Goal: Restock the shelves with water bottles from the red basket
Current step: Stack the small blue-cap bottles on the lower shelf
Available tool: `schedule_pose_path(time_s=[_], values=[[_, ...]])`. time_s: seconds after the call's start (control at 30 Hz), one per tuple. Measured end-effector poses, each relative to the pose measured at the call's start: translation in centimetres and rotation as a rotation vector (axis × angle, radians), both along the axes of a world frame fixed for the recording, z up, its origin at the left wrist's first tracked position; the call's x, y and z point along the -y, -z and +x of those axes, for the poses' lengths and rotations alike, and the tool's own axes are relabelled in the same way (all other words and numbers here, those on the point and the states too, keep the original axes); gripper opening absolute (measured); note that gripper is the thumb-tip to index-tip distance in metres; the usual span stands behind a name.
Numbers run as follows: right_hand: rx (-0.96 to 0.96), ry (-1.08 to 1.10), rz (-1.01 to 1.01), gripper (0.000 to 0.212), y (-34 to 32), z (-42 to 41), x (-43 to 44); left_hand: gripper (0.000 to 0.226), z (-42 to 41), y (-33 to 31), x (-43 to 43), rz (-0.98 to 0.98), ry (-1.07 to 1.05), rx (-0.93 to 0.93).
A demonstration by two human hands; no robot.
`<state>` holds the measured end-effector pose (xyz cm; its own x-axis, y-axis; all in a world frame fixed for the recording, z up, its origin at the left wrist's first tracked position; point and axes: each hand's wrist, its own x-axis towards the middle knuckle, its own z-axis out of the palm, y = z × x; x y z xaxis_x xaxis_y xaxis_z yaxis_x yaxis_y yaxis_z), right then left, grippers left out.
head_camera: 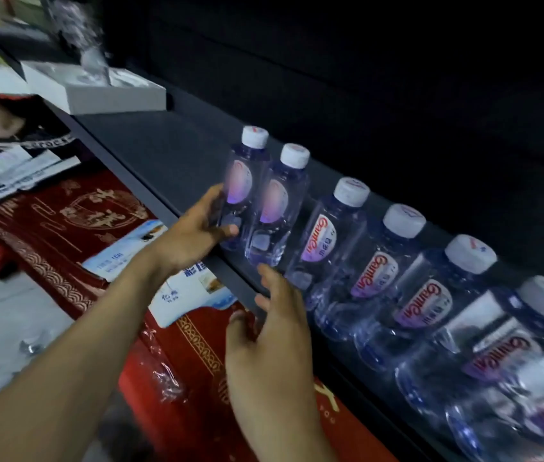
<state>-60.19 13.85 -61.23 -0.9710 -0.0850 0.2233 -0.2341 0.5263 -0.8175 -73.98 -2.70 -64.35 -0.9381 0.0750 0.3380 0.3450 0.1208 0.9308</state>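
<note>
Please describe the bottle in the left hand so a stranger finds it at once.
A dark shelf carries a row of white-capped water bottles. The end bottle stands farthest left. Only it is gripped by the left hand.

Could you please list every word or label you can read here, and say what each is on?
"Ganten": red lettering on the labels of several water bottles on the shelf.
Glare-washed, unreadable: labels of the two leftmost bottles.
Too blurred: gold characters on the red boxes, print on the blue-and-white cards, bottle caps, white letters on a black band.
</note>
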Motion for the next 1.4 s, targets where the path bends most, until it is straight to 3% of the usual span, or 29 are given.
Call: schedule_pose_path(time_s=[0.57,0.67,0.83,1.13,1.3,1.4], values=[[0.047,0.025,0.089,0.041,0.5,-1.7,-1.7,0.066,2.0,-1.4,-2.6,-0.087,0.002,0.068],[0.044,-0.006,0.050,0.037,0.3,-2.2,-1.1,0.067,3.6,-1.7,-2.1,-0.231,-0.130,0.016],[0.010,-0.014,0.011,0.036,-0.2,-2.6,0.8,0.071,8.2,-2.3,0.5,-0.699,-0.504,-0.020],[-0.160,-0.351,0.130,0.035,-0.6,2.5,11.2,0.060,27.3,-5.2,9.3,-1.425,-0.919,0.119],[-0.230,-0.643,0.139,0.032,-0.2,8.5,17.0,0.043,40.9,-4.9,14.7,-1.469,-1.147,0.399],[-0.267,-0.819,0.149,0.031,0.5,11.8,19.7,0.042,48.3,-3.5,17.1,-1.388,-1.219,0.578]])
